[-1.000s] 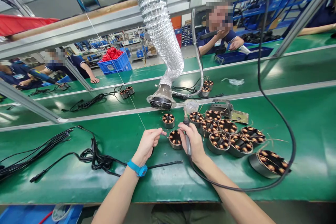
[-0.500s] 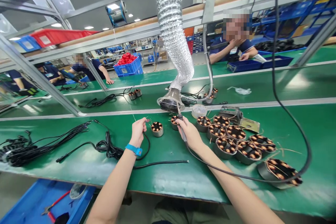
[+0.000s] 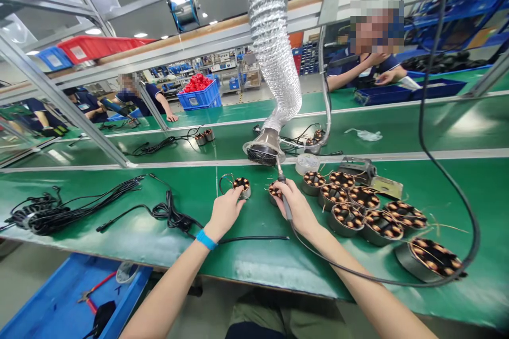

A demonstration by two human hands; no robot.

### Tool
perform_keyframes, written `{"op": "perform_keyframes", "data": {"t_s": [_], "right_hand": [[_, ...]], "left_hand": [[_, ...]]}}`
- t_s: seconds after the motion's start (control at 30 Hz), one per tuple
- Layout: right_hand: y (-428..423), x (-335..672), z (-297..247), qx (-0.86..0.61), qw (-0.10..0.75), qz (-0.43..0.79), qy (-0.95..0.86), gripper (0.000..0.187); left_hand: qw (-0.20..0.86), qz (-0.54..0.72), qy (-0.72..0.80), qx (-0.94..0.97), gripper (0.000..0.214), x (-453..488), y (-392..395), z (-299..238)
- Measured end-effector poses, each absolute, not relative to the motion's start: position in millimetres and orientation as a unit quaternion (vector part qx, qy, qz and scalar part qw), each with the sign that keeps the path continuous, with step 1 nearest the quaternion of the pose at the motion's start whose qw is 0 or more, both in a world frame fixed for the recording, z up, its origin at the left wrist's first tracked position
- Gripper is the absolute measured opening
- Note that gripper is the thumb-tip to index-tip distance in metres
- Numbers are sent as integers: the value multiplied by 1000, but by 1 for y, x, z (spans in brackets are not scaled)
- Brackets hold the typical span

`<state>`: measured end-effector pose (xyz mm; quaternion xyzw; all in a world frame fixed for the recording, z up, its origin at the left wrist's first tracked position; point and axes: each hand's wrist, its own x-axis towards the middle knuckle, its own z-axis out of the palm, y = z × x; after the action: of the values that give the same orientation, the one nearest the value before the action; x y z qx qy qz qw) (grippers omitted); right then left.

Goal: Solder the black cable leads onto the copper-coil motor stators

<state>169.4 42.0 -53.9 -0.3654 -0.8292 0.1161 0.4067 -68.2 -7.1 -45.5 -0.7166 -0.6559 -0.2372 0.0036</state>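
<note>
Lead-soldering step, as judged: the right hand (image 3: 297,206) grasps the soldering iron (image 3: 285,198) pen-style beside a wound stator (image 3: 273,190), the left hand (image 3: 227,211), fingers loosely extended, touches a second stator (image 3: 242,186) at its 9 o'clock on the table (image 3: 254,262); the next move demands a steady tip.

The right hand (image 3: 297,207) is gripping a soldering iron (image 3: 286,205), its tip pointing up toward the fume duct (image 3: 274,53), beside a wound stator (image 3: 273,190) on the green bench (image 3: 254,259). The left hand (image 3: 226,212) is resting its fingertips against a second stator (image 3: 242,186) nearby.
</note>
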Motion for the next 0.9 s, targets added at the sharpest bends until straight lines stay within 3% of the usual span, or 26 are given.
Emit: {"op": "perform_keyframes", "data": {"t_s": [0.1, 0.27, 0.5, 0.67, 0.9], "right_hand": [[23, 178, -61, -357, 436, 140, -814, 25], [10, 187, -77, -340, 502, 128, -785, 24], [1, 193, -79, -368, 507, 93, -774, 38], [2, 190, -79, -382, 497, 149, -765, 38], [8, 188, -76, -381, 508, 162, -756, 38]], "left_hand": [[22, -171, -670, -722, 30, -70, 16, -51], [-9, -199, -641, -741, 25, -75, 57, -45], [-77, -416, -575, -700, 26, -51, 28, -35], [-190, -317, -546, -752, 21, -23, -37, -46], [-181, -194, -498, -826, 21, 0, -53, -57]]}}
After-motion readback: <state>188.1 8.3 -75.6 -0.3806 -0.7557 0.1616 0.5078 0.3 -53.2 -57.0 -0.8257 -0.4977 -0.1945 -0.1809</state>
